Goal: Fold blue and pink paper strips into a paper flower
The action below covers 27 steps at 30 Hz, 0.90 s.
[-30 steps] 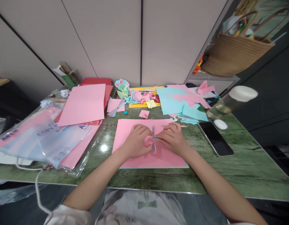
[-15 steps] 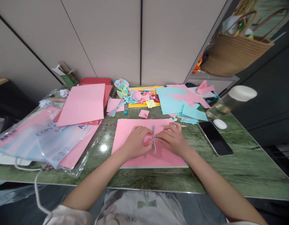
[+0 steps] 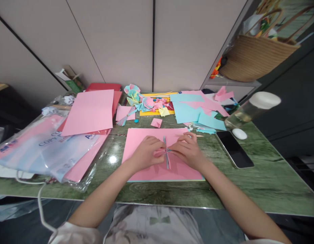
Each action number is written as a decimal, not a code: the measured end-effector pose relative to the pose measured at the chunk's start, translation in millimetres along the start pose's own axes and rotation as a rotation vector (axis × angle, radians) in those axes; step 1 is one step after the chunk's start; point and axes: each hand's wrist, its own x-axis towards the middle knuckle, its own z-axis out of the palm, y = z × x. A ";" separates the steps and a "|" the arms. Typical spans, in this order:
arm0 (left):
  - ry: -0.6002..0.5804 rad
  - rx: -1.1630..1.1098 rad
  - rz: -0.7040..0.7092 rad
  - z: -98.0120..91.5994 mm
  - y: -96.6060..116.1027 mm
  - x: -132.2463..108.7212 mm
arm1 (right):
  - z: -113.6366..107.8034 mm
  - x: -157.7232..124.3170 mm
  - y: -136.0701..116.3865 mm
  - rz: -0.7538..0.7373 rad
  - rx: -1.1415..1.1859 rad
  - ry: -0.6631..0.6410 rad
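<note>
Between my two hands is a small folded-paper piece [image 3: 168, 161] in pink and light blue, its narrow flaps fanned out from a pinched centre. My left hand [image 3: 148, 151] grips its left side between thumb and fingers. On the right, my right hand [image 3: 187, 149] pinches it near the centre, fingers bent. Both hands are over a stack of pink sheets [image 3: 144, 173]. A thin pointed wooden stick [image 3: 199, 136] lies by the right fingertips. Beyond the stack sits a small folded pink square [image 3: 156, 122].
At the left are plastic-wrapped paper [image 3: 52, 145] and a pink sheet [image 3: 89, 113]. Folded paper flowers [image 3: 133, 93] and blue sheets [image 3: 186, 113] lie at the back. A phone [image 3: 234, 149], a white oval object [image 3: 239, 134] and a bottle [image 3: 251, 108] stand or lie right.
The paper piece has tilted slightly, its upper flap leaning left. My left hand has shifted a little at its left side; my right hand is nearly unmoved.
</note>
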 end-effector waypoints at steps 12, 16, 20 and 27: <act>-0.014 0.074 -0.025 -4.1 4.5 -1.8 | 1.6 -2.4 2.8 0.028 -0.029 -0.006; 0.017 0.211 -0.008 -0.1 9.1 -3.6 | 2.3 -2.5 1.2 0.003 -0.060 -0.027; 0.021 0.245 0.009 1.3 9.0 -5.8 | 2.9 -1.3 -0.9 -0.008 -0.070 -0.040; 0.096 0.180 0.028 3.7 5.4 -8.3 | 0.8 0.4 -4.9 -0.028 -0.068 -0.063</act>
